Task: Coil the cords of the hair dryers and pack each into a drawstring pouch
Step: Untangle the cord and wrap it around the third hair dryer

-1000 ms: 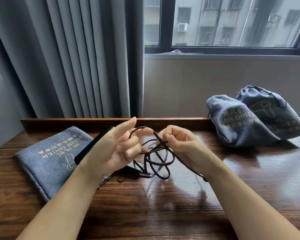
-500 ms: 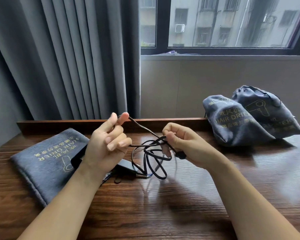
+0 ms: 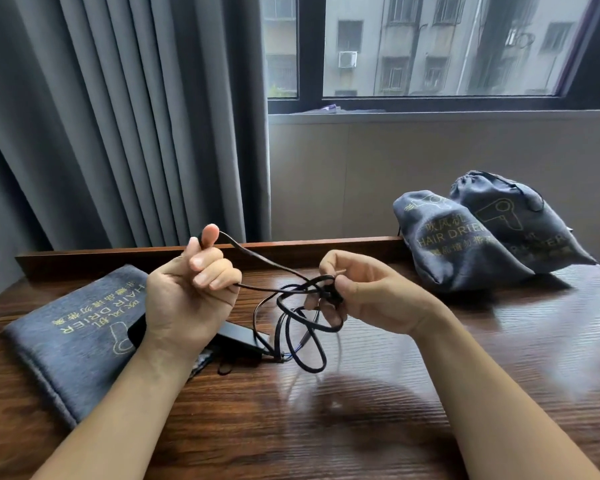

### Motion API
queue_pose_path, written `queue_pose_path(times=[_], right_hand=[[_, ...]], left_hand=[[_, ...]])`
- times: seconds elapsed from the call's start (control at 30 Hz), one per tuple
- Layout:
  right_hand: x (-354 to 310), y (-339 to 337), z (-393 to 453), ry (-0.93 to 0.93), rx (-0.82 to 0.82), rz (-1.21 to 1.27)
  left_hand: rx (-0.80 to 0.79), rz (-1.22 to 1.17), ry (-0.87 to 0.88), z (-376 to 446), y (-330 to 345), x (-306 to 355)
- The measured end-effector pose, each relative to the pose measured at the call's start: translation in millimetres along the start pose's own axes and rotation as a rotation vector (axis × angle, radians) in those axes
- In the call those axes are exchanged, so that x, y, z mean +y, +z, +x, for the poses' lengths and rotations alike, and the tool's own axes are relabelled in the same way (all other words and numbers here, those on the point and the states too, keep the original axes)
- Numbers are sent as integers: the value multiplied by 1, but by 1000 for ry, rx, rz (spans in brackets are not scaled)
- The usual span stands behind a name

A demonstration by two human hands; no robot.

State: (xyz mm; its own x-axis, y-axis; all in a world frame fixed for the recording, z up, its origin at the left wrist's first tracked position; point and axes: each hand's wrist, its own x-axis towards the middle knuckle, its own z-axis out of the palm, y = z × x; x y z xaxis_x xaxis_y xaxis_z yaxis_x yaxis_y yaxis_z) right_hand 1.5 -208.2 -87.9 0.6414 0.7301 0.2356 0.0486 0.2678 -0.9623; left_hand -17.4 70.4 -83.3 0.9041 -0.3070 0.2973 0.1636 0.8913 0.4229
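- Here, a person's left hand (image 3: pixel 187 292) is raised above a wooden table (image 3: pixel 395 410), fingers curled round a black power cord (image 3: pixel 267 265), with the cord looped over the lifted index finger
- The right hand (image 3: pixel 368 292) pinches the gathered loops of the same cord between thumb and fingers, just above the tabletop
- Below the hands, more loops of the cord hang down to the table, touching it beside a black hair dryer (image 3: pixel 238 336) lying partly hidden behind the left wrist
- A flat grey drawstring pouch (image 3: pixel 73 334), printed "HAIR DRIER" in gold, lies on the table at the left, under the dryer's far end
- Two filled grey pouches (image 3: pixel 482 237) of the same kind lean together at the table's right rear
- Behind them, grey curtains (image 3: pixel 118 116) hang beside a window (image 3: pixel 430 46) facing an apartment block
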Motion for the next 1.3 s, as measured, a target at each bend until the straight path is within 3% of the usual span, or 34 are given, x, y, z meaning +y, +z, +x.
queue_pose_path(times=[0.17,0.33,0.5,0.67,0.9,0.97,1.07,1.13,1.2,1.3], right_hand=[[6,7,2,51,74,-123],[-2,1,0,-48,68,40],[-5,2,-3,-13,201,-16],[-4,5,2,-45,373,-75],[3,11,11,-81,702,-417],[7,14,13,-111,734,-531],[11,18,14,-123,675,-576],[13,19,14,-125,608,-537],[13,18,13,-138,527,-544],[15,16,12,-189,497,-722]], left_hand=[[151,352,-189,-3,14,-1],[241,267,-22,0,16,-8],[-26,20,-162,1,-1,1],[-145,92,-153,0,1,2],[-338,201,-175,-7,9,-14],[-256,345,-187,-9,17,-13],[238,673,-179,-3,27,-17],[476,705,-205,3,25,-19],[555,658,-228,7,21,-18],[527,623,-115,6,21,-18]])
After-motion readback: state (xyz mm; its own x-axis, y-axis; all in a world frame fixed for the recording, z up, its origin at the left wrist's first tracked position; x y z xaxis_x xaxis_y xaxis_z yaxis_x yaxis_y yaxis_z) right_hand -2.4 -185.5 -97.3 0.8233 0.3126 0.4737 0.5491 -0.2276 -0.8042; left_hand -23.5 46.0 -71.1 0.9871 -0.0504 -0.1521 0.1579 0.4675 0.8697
